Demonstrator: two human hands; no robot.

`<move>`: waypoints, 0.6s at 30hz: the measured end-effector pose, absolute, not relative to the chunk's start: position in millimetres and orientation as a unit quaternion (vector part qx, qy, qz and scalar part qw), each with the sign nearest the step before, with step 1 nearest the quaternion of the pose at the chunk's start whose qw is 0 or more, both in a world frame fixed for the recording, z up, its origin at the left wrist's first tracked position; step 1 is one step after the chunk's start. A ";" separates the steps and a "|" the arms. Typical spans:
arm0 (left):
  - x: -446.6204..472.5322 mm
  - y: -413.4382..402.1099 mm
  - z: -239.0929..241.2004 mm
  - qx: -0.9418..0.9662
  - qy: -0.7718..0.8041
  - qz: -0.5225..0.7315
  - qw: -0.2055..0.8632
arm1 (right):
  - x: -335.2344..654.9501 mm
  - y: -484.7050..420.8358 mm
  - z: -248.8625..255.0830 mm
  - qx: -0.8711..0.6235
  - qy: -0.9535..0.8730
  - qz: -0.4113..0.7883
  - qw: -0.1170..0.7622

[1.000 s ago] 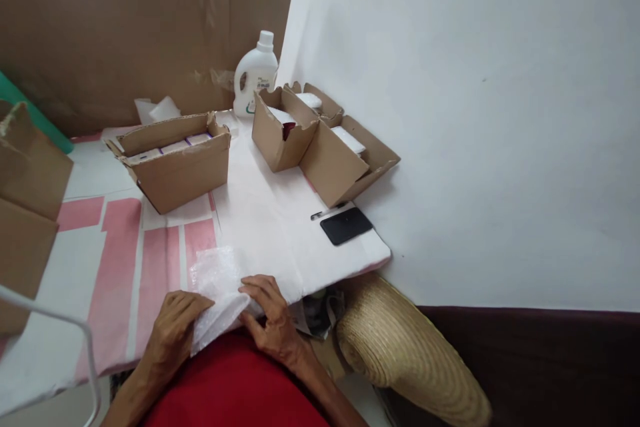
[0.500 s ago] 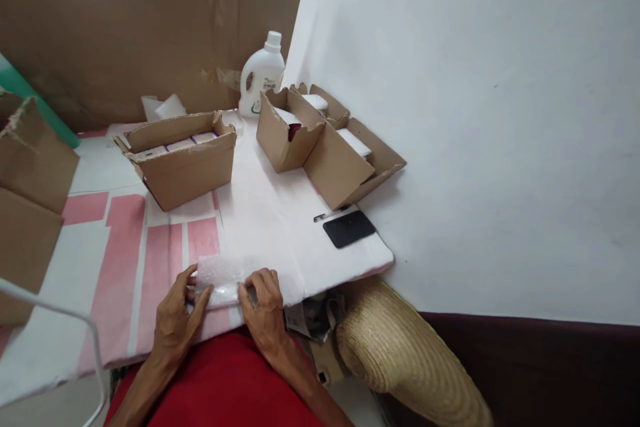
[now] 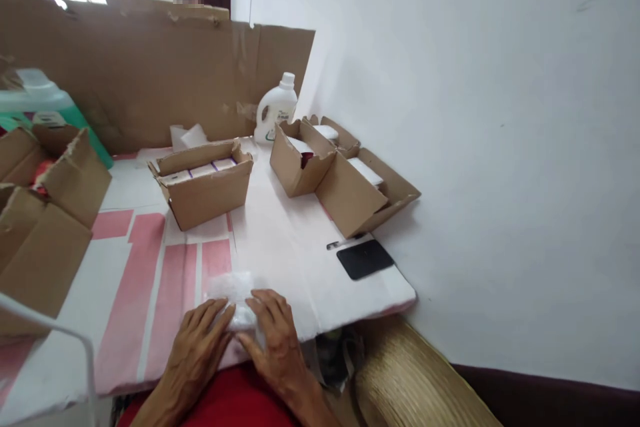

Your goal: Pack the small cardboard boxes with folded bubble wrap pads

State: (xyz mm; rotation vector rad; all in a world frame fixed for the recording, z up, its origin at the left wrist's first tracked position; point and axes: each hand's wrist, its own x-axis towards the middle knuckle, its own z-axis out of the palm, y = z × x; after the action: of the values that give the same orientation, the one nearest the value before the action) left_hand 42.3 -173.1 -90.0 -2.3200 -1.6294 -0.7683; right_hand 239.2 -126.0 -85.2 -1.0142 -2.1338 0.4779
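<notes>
Clear bubble wrap point(image 3: 231, 284) lies at the front edge of the table, its near part rolled or folded over. Whether anything is inside the roll I cannot tell. My left hand point(image 3: 200, 337) grips the roll's left end, fingers on top and close together. At the other end my right hand point(image 3: 277, 340) holds it, with the fingers over the top and the thumb at the near side. Both hands partly cover the wrap.
An open cardboard box point(image 3: 210, 193) with small white boxes stands mid-table. More cartons point(image 3: 303, 163) hold white packets at right, near a white jug point(image 3: 277, 110) and a black phone point(image 3: 365, 259). Cartons point(image 3: 60, 260) and a green-liquid bottle point(image 3: 85, 127) are at left.
The view has tilted up and slightly left. My hands have come closer together on the bubble wrap, and the left fingers now lie over its top.
</notes>
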 end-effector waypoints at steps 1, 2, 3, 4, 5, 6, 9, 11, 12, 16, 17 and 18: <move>40.5 -171.9 -92.0 -0.789 -0.545 -0.264 0.107 | 240.6 -125.6 -86.9 -0.369 -0.851 0.168 0.333; 38.9 -170.5 -93.0 -0.793 -0.535 -0.267 0.113 | 241.1 -124.6 -89.4 -0.353 -0.868 0.148 0.317; 37.3 -168.3 -92.6 -0.799 -0.524 -0.270 0.118 | 240.6 -122.5 -91.7 -0.342 -0.879 0.126 0.309; 36.0 -165.2 -90.3 -0.805 -0.516 -0.270 0.116 | 239.4 -119.0 -93.2 -0.333 -0.887 0.103 0.304; 34.8 -160.6 -85.6 -0.810 -0.510 -0.269 0.108 | 237.7 -113.5 -92.5 -0.322 -0.895 0.082 0.299; 33.8 -154.3 -78.3 -0.813 -0.507 -0.269 0.098 | 235.7 -105.7 -88.8 -0.309 -0.901 0.066 0.296; 30.6 -123.9 -38.5 -0.799 -0.518 -0.290 0.096 | 227.5 -67.8 -52.9 -0.277 -0.910 0.043 0.306; 26.1 -96.3 0.0 -0.766 -0.532 -0.331 0.145 | 218.2 -33.5 -10.3 -0.263 -0.902 0.033 0.341; 22.3 -81.3 20.6 -0.745 -0.535 -0.356 0.180 | 211.5 -15.1 13.7 -0.254 -0.896 0.029 0.364; -6.4 -20.1 88.5 -0.649 -0.591 -0.401 0.264 | 169.7 59.2 93.7 -0.236 -0.874 -0.004 0.424; -16.5 -6.1 98.1 -0.635 -0.613 -0.397 0.252 | 157.0 76.5 105.0 -0.232 -0.877 -0.020 0.419; -27.1 6.6 104.1 -0.630 -0.634 -0.387 0.229 | 144.4 92.7 112.1 -0.227 -0.886 -0.031 0.404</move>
State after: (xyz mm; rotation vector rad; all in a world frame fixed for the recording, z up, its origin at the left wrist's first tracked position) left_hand -27.1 6.6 104.1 -1.7330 -1.7444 -1.0642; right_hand 144.4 92.7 112.1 -0.5720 -2.2357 -0.0794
